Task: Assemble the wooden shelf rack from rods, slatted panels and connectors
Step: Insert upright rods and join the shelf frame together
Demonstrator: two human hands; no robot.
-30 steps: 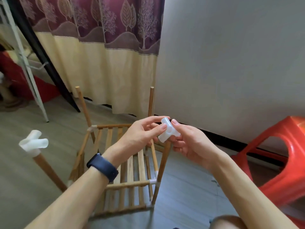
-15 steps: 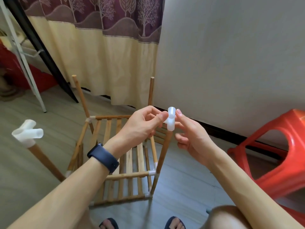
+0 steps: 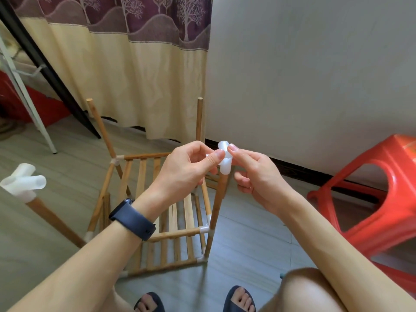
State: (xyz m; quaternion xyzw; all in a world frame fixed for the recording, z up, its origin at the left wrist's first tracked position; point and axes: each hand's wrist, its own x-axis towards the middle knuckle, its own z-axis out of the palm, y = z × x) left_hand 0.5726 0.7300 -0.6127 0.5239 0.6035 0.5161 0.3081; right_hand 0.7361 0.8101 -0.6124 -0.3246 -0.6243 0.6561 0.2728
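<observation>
Pinching white connector (image 3: 225,168) on rod (image 3: 217,206) top, left hand (image 3: 184,174) and right hand (image 3: 256,183), fingers (image 3: 212,159) curled.

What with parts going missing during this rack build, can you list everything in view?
rods: four upright, wooden, rack corners
slatted panels: two visible, wooden, between the rods
held connector: one, white, atop near right rod
second connector: one, white, atop near left rod
stool: one, red, right
curtain: one, cream and purple, behind rack
watch: one, dark, left wrist
sandals: two, dark, bottom edge
left hand: one, pinches held connector
right hand: one, pinches held connector
</observation>
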